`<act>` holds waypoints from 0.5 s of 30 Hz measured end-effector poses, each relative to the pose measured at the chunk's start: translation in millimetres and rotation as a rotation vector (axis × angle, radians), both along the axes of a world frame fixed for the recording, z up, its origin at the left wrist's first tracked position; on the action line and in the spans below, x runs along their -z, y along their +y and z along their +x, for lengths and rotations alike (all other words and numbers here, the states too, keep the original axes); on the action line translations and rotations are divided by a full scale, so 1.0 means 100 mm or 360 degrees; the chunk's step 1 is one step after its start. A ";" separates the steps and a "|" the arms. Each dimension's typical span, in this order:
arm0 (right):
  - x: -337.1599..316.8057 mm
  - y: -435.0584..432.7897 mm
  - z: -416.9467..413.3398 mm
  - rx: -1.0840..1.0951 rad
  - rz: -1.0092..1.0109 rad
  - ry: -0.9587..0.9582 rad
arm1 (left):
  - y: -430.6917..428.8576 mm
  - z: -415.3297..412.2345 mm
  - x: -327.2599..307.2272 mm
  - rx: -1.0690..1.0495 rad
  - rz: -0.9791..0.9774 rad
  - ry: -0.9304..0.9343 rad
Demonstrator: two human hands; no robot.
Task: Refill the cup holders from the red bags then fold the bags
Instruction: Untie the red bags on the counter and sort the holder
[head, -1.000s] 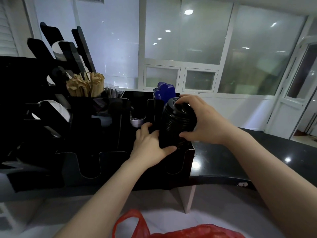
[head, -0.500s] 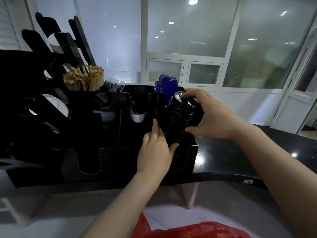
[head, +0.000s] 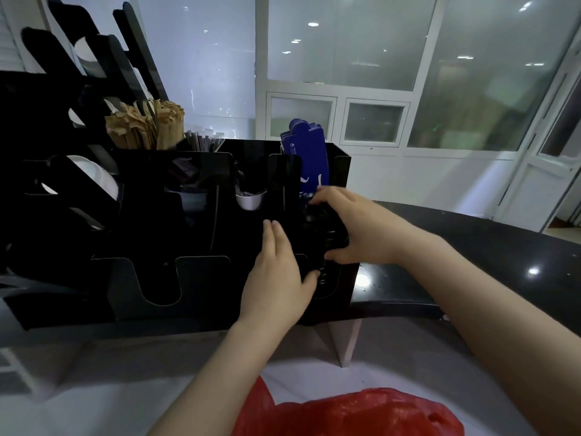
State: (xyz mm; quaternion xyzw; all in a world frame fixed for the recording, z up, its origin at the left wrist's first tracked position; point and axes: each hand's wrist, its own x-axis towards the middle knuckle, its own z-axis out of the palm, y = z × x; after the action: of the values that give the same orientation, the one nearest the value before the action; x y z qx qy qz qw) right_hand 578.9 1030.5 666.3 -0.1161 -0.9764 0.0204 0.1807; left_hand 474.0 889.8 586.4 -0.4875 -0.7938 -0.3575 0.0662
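While the open left hand [head: 276, 281] braces the holder [head: 201, 278], the right hand [head: 364, 228] has sunk its gripped lid stack [head: 327, 234] nearly home.

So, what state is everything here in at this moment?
holder, upright on the counter
lid stack, partway down in the holder's right-hand slot
right hand, curled round the lid stack
left hand, fingers straight, flat against the holder's front
red bag, crumpled, not folded, nobody touching it

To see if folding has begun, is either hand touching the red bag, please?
No, the left hand rests on the black holder, the right hand grips black lids; the red bag lies apart.
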 end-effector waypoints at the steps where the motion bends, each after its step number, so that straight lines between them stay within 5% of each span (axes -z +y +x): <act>1: 0.07 -0.01 -0.01 0.0019 0.0048 -0.0041 | -0.04 -0.01 0.02 0.0013 0.0026 -0.0072; 15: 0.17 -0.23 0.07 0.0429 0.0308 -0.0114 | -0.90 0.01 0.39 0.0224 0.0433 -0.0271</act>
State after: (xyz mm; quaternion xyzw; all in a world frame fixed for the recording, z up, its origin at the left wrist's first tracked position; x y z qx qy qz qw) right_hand 585.9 1007.2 649.6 -0.2289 -0.9552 -0.1023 0.1572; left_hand 474.7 799.6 547.5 -0.4963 -0.7048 -0.5053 0.0390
